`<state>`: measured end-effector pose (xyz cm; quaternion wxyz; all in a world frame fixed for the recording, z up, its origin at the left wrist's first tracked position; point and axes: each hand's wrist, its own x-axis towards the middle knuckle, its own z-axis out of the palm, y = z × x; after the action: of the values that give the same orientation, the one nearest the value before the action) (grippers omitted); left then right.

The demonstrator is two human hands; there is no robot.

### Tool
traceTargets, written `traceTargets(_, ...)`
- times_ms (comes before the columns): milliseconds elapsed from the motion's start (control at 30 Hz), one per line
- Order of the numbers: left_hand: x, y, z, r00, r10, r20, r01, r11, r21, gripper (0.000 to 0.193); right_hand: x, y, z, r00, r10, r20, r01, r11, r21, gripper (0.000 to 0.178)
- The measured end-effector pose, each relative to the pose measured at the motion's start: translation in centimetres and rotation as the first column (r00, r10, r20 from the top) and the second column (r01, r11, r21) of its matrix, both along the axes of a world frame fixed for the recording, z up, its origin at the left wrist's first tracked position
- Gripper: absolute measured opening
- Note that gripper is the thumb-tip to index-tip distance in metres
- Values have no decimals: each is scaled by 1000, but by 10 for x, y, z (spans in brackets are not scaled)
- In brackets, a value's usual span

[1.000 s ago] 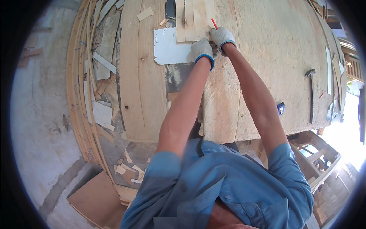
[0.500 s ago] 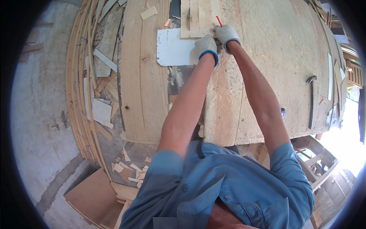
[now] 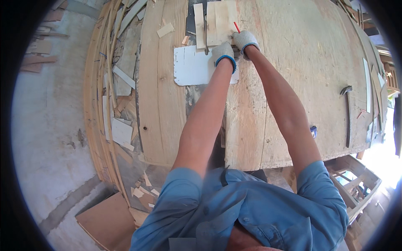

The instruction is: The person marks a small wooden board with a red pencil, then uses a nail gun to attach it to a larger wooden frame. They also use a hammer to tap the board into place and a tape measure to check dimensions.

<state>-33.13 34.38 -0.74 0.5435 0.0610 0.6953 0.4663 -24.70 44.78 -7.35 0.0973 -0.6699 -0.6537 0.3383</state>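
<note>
My left hand point(image 3: 223, 52), in a pale knit glove with a blue cuff, is closed at the near edge of a thin wooden board point(image 3: 222, 25), above a white sheet point(image 3: 188, 67). What its fingers grip is hidden. Close on its right, my right hand point(image 3: 246, 41), gloved alike, is closed with a red pencil-like stick point(image 3: 237, 27) poking out by the board's right edge. A small dark object point(image 3: 237, 53) shows partly between the hands. A narrow wooden strip point(image 3: 199, 27) lies left of the board, with a thin dark upright blade point(image 3: 205, 37) between them.
Right on the wooden bench point(image 3: 301, 75) lies a hammer point(image 3: 348, 117), with a small blue object point(image 3: 313, 131) nearer me. Offcuts point(image 3: 122, 131) and long thin wood strips point(image 3: 98, 113) crowd the left side. A wooden frame point(image 3: 356, 180) stands lower right.
The whole view has shifted, so the bench appears lower. A gap now shows between the narrow strip and the board, with the dark blade visible in it. Both hands remain at the board.
</note>
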Motion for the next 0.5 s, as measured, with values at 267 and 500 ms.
traceTargets(267, 26, -103, -45, 936, -96, 339, 5, 966, 259, 28, 66, -79, 51, 880, -159, -448, 137, 987, -82, 48)
traceTargets(500, 42, -215, -16, 868, -149, 475, 38, 971, 235, 31, 160, -201, 113, 677, -428, -599, 259, 900, -351, 43)
